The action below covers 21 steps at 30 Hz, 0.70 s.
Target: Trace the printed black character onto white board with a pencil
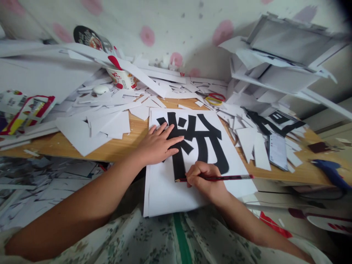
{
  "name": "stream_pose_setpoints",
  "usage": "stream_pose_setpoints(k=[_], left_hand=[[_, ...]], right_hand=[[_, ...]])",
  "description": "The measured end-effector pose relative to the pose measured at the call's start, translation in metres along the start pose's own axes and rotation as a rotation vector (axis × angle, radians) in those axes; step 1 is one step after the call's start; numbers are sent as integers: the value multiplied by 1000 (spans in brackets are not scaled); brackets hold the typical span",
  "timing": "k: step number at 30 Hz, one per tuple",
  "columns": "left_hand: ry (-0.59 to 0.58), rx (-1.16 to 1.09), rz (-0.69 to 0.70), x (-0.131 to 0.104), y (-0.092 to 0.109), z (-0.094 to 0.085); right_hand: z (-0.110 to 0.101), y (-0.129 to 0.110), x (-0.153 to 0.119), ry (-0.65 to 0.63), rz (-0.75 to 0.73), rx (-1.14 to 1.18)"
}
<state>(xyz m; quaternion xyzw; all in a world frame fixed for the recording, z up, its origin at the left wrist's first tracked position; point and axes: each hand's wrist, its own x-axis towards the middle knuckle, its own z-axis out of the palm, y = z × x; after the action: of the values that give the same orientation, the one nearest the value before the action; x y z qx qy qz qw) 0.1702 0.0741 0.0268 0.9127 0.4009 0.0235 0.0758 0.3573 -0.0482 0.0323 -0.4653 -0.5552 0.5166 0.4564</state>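
I see the left hand splayed, unclenched, over a black character on white paper. Right hand grasps a pencil, tip at the character's lower edge.

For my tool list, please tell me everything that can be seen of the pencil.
The pencil is slim, dark with red, its far end reddish, its sharpened tip pale like bare wood. The right hand grips it near the tip, which points left in the picture, at the foot of the black character on white paper; contact there is unclear.
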Motion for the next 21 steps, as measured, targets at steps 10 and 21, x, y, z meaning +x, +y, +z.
stream_pose_setpoints(k=[10, 21], left_hand=[[14, 2, 7, -1, 1, -2], [54, -35, -21, -1, 0, -2]], right_hand=[[-5, -24, 44, -31, 103, 16], [-1, -3, 41, 18, 73, 58]])
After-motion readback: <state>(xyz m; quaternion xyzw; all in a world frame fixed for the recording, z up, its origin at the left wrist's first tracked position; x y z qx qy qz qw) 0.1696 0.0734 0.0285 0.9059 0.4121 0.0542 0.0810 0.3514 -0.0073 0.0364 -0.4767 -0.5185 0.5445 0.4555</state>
